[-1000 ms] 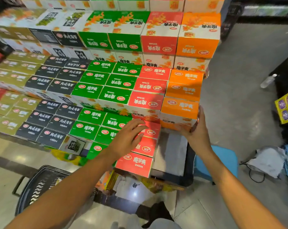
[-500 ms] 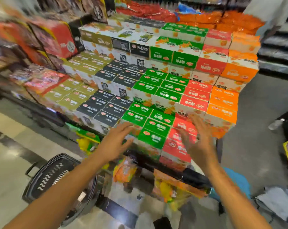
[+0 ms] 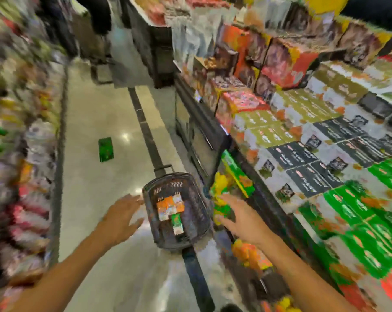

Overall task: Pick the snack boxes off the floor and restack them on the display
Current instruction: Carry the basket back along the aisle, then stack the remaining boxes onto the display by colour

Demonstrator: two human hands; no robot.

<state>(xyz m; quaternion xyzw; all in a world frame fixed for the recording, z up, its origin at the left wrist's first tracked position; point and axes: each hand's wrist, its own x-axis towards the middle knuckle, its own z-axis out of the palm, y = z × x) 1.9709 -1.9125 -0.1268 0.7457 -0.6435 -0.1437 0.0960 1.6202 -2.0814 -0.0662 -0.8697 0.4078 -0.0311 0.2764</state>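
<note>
Reaching with left hand and right hand both spread and empty, the person may overlook the green snack box lying well down the aisle floor, past the basket.

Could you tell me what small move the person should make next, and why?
Probably reach both open hands, left hand and right hand, down into the basket for the boxes inside; neither hand holds anything and they hover either side of it.
</note>
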